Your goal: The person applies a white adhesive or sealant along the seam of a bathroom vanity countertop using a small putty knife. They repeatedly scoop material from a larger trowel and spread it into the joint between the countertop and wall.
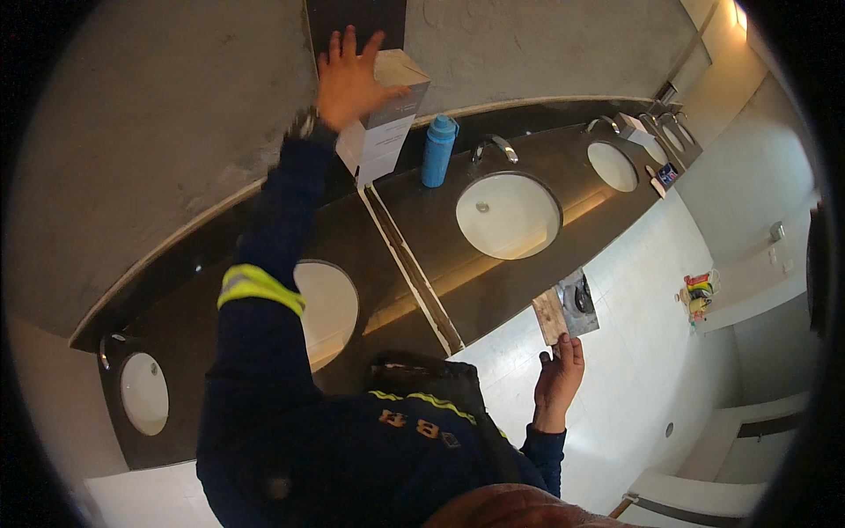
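My left hand (352, 84) reaches up to the wall, palm away, its fingers spread over a dark upright panel (356, 18). It partly overlaps a white and grey carton (387, 145) standing at the back of the counter; whether it touches the carton I cannot tell. Low on the right, my right hand (561, 378) pinches the edge of a flat wood-coloured board (550, 315). Against that board lies a grey square plate (588, 317) with a dark rounded piece on it; the kind of tool is unclear. A blue bottle (437, 151) stands right of the carton.
The dark counter (414, 198) curves along the wall, with several white basins (509, 216) and chrome taps (497, 148). A pale-edged gap (409, 264) crosses it. Another box (632, 128) and a phone-like object (667, 173) lie farther right. Colourful items (698, 295) rest on the floor.
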Demonstrator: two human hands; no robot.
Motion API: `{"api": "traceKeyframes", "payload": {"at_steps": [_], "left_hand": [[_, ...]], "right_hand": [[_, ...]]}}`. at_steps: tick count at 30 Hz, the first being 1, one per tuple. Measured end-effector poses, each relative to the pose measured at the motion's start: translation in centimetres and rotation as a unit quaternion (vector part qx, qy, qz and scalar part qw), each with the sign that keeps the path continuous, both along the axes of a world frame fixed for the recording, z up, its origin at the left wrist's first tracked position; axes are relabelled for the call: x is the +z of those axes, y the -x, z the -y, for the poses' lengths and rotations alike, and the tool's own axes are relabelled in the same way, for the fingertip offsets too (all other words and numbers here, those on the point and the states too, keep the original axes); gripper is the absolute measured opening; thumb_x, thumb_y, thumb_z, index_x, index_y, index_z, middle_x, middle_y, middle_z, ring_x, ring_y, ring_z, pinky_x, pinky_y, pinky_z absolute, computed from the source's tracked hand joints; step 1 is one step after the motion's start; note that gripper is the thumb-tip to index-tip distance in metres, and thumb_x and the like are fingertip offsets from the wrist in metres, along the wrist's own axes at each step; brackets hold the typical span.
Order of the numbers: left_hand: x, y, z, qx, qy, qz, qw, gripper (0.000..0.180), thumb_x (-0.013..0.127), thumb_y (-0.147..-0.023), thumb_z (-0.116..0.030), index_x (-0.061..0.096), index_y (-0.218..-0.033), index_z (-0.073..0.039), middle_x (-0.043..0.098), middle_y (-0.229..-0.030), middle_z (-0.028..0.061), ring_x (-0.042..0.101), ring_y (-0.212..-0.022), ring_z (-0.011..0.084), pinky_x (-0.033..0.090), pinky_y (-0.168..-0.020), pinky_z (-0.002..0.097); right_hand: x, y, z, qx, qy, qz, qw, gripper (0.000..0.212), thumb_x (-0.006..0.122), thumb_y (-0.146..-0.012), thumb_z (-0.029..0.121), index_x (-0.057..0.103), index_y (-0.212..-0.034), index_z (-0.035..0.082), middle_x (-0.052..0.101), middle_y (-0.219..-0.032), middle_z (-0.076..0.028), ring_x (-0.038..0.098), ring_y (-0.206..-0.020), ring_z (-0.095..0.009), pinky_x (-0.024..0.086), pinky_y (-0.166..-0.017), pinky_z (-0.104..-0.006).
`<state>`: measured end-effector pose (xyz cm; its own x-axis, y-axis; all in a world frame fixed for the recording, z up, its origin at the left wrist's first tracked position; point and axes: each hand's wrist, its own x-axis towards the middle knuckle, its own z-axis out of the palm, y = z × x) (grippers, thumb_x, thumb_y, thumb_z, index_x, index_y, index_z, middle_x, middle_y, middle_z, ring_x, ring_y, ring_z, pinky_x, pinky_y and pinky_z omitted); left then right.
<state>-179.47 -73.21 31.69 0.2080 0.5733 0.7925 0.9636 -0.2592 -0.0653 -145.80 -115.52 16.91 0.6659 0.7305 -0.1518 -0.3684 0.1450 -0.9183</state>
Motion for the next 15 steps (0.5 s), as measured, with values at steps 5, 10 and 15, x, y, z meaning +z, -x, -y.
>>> {"api": "traceKeyframes", "payload": {"at_steps": [5,10,15], "left_hand": [[1.7,0.8,-4.8,-0.029,0.294,-0.044,0.954,0.117,0.082,-0.059,-0.075,0.042,-0.155,-0.021,0.046,-0.146,0.0315,0.048,-0.132,0.0505,0.047,-0.103,0.0591],[3.7,0.4,-5.6,-0.059,0.246,-0.016,0.967,0.116,0.083,-0.057,-0.07,0.043,-0.155,-0.022,0.05,-0.142,0.0283,0.05,-0.13,0.0472,0.048,-0.105,0.0538],[12.6,2.3,-1.0,-0.086,0.197,-0.051,0.975,0.087,0.073,-0.086,-0.053,0.044,-0.147,0.0,0.06,-0.135,0.0217,0.062,-0.121,0.0312,0.056,-0.092,0.0384]], "right_hand": [[-1.1,0.7,2.8,-0.037,0.012,-0.004,0.999,0.015,0.068,-0.099,0.023,0.057,-0.091,0.015,0.065,-0.091,0.004,0.054,-0.082,-0.006,0.037,-0.07,-0.028],[-2.0,1.1,4.1,-0.041,0.018,-0.023,0.999,0.015,0.068,-0.099,0.025,0.058,-0.093,0.015,0.066,-0.092,0.004,0.054,-0.084,-0.007,0.038,-0.072,-0.0299],[-2.2,0.2,5.8,-0.028,0.015,-0.004,0.999,0.013,0.068,-0.099,0.023,0.059,-0.094,0.014,0.066,-0.093,0.003,0.055,-0.084,-0.007,0.038,-0.072,-0.0301]]}}
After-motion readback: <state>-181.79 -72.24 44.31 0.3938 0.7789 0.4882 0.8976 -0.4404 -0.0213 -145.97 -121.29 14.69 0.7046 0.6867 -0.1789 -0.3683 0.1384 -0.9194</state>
